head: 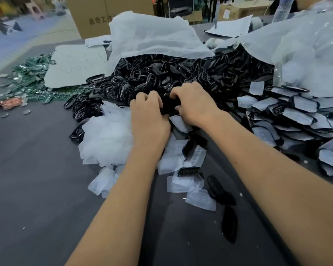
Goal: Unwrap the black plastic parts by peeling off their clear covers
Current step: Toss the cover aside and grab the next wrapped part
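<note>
A big heap of bare black plastic parts (181, 73) spills from a white bag at the table's middle. My left hand (148, 114) and my right hand (194, 104) meet at the heap's near edge, fingers curled around one black part (168, 105) held between them; its cover is hidden by my fingers. A pile of peeled clear covers (106, 135) lies left of my left hand, and more covers (183, 150) lie under my wrists. Wrapped black parts (296, 116) are stacked at the right.
The dark grey table (37, 179) runs toward me. Green circuit boards (31, 73) lie at far left. The white bag (152, 35) and a clear plastic bag (306, 45) rise behind the heap. Cardboard boxes (88, 14) stand at the back. Loose black parts (221, 191) lie near my right forearm.
</note>
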